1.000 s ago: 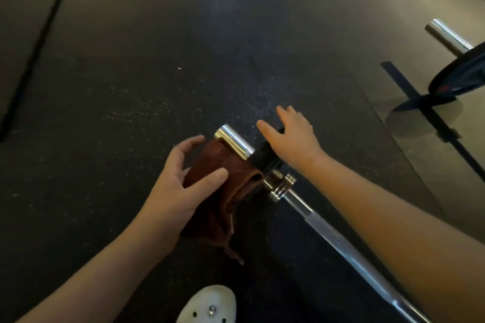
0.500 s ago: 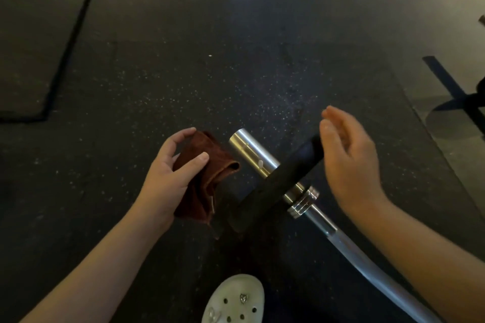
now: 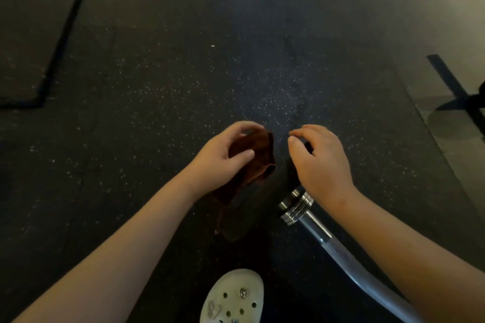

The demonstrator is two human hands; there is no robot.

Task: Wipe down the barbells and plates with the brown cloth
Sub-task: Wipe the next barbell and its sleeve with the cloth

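Observation:
A black plate (image 3: 252,207) sits edge-on near the end of a silver barbell (image 3: 338,249), just outside its ringed collar (image 3: 296,204). My left hand (image 3: 223,160) grips the folded brown cloth (image 3: 259,160) and holds it against the plate's outer face; the bar's sleeve end is hidden behind cloth and hand. My right hand (image 3: 322,165) lies over the plate's upper rim with fingers and thumb curled around it. The bar's shaft runs off toward the lower right under my right forearm.
A white clog (image 3: 233,299) stands on the dark speckled rubber floor (image 3: 183,73) just below the plate. Another dark plate (image 3: 469,102) pokes in at the right edge by blue floor tape (image 3: 446,73). A mat seam (image 3: 63,34) runs along the upper left.
My left hand has carried the cloth up and right onto the plate's outer face, covering the sleeve end. My right hand has come down and closed over the plate's rim.

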